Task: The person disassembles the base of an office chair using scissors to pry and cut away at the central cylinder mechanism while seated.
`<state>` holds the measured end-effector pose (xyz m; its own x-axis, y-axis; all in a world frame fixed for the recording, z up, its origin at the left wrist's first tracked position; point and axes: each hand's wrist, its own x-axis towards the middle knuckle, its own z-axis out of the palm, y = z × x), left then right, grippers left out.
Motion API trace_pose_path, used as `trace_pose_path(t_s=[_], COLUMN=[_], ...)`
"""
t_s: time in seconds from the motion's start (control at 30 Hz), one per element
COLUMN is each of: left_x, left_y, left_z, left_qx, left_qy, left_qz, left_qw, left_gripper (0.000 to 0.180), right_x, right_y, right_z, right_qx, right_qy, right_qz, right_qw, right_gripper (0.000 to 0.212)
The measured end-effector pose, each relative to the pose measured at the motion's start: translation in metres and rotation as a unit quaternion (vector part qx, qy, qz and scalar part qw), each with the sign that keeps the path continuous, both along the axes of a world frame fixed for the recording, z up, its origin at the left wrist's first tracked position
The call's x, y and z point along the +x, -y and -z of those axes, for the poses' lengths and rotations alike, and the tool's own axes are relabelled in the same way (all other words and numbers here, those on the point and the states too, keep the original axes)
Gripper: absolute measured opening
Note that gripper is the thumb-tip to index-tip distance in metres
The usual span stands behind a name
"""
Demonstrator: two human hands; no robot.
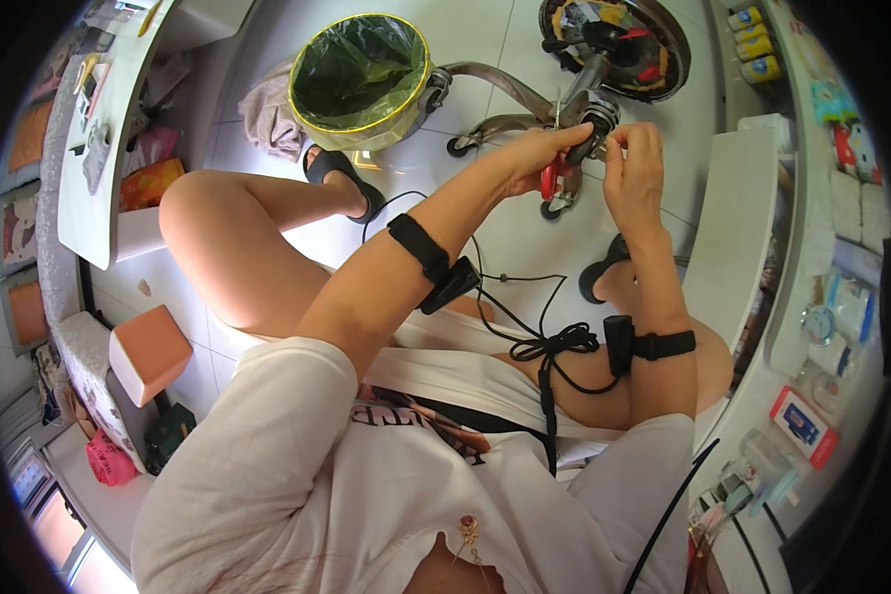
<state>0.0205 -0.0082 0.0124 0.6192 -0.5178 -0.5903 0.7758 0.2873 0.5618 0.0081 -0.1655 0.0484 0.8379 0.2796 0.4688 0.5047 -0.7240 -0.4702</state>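
Observation:
A wheeled stool lies tipped on the floor. The underside of its round seat (663, 74) faces partly toward me, and its metal legs (510, 87) carry caster wheels. My left hand (535, 161) is closed around red-handled scissors (550, 181), their thin blade pointing up. Its thumb presses against a dark caster wheel (586, 144) on the nearest leg. Close to the right of that wheel, my right hand (636, 178) has its fingertips pinched together. Whatever lies between them is too small or hidden to make out.
A yellow-rimmed bin (364, 135) with a dark liner stands beyond my left knee, beside a crumpled cloth (269, 114). A white desk (104, 129) is at left, a white shelf (738, 228) at right. Black cables (554, 342) hang between my strapped forearms.

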Motion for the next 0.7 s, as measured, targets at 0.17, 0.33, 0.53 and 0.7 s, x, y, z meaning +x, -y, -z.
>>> trace_pose_path(t_s=[0.17,0.33,0.53,0.7], left_x=[-0.0023,-0.0041,-0.0067,-0.0065], left_y=[-0.0035,-0.0071,-0.0068,-0.0070], left_z=[0.0069,0.0059,0.0058,0.0082], left_qx=[-0.031,-0.057,-0.078,-0.095], left_qy=[0.039,0.077,0.055,0.053], left_qz=[-0.016,-0.029,-0.052,-0.053], left_qw=[0.999,0.995,0.994,0.993], left_gripper=[0.029,0.021,0.019,0.018], right_x=[-0.0024,-0.0060,-0.0069,-0.0075], right_y=[0.0035,0.0039,0.0065,0.0085], right_z=[-0.0045,-0.0065,-0.0010,-0.0072], right_qx=[0.062,0.092,0.099,0.157], right_qy=[-0.023,-0.064,-0.071,-0.120], right_qz=[0.016,0.008,0.009,0.046], right_qw=[0.998,0.994,0.993,0.979], right_gripper=[0.007,0.005,0.006,0.004])
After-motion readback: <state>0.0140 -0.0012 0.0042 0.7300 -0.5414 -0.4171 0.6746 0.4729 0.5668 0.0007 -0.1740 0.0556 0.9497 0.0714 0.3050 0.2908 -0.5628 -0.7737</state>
